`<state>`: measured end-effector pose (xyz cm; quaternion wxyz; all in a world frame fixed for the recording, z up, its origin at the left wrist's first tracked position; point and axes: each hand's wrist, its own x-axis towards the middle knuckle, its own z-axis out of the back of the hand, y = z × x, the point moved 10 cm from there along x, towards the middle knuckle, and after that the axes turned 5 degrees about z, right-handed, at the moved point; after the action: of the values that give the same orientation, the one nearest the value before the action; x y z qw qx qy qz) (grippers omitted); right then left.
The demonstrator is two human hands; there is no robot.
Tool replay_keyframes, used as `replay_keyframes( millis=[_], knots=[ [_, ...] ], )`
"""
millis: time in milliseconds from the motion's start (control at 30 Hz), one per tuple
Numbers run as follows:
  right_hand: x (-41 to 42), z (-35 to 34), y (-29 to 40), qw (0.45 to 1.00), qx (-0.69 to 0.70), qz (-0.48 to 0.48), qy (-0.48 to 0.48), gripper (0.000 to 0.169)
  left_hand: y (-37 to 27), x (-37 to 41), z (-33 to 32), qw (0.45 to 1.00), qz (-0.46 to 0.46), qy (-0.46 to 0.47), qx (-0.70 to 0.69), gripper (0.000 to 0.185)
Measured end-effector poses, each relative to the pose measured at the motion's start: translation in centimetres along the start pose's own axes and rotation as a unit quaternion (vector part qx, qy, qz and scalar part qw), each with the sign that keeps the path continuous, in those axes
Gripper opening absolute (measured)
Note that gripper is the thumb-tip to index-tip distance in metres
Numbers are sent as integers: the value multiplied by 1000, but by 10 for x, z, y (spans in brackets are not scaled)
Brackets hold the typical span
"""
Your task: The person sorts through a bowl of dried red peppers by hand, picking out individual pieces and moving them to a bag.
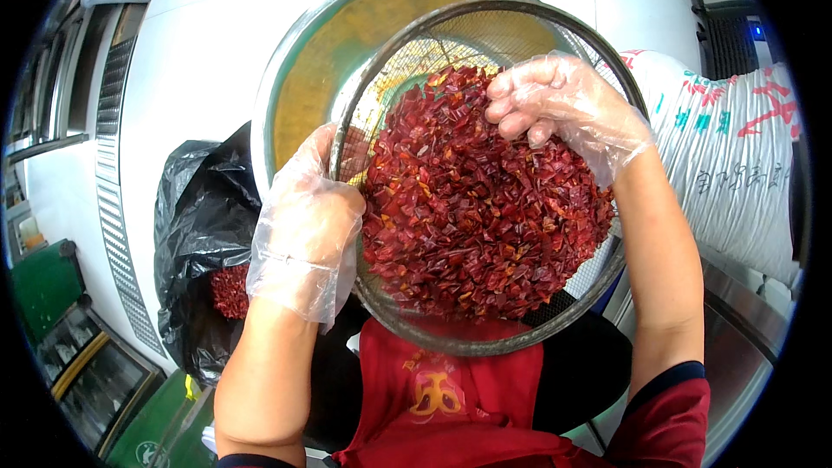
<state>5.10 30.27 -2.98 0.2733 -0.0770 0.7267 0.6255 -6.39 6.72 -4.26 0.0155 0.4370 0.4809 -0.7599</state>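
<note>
A round wire-mesh sieve (484,342) with a dark rim holds a heap of cut dried red chili pieces (481,208). My left hand (312,214), in a clear plastic glove, grips the sieve's left rim. Over the upper right of the heap is my right hand (552,94), also gloved, its fingers loosely bent. I see nothing held in it; whether its fingertips touch the chili I cannot tell. Behind and partly beneath the sieve stands a wide metal basin (305,71), with yellowish bits, probably chili seeds, showing through the mesh.
A black plastic bag (205,201) left of the basin contains more red chili pieces (231,291). On the right, a full white woven sack (728,162) bears writing. A slotted drain grate (117,162) crosses the pale floor (195,52). A red apron (448,396) covers my lap.
</note>
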Motion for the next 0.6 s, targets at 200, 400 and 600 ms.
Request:
replay_keyframes(
  millis=[200, 400, 600],
  knots=[
    [-4, -5, 2, 997, 60, -5, 50, 39, -7, -8, -7, 997, 24, 17, -67, 59],
    [-7, -14, 12, 993, 98, 34, 63, 40, 0, -2, -7, 995, 14, 22, -95, 62],
    [-5, 7, 22, 996, 30, 78, 32, 31, -4, -4, -11, 994, 20, 40, -103, 61]
  ],
)
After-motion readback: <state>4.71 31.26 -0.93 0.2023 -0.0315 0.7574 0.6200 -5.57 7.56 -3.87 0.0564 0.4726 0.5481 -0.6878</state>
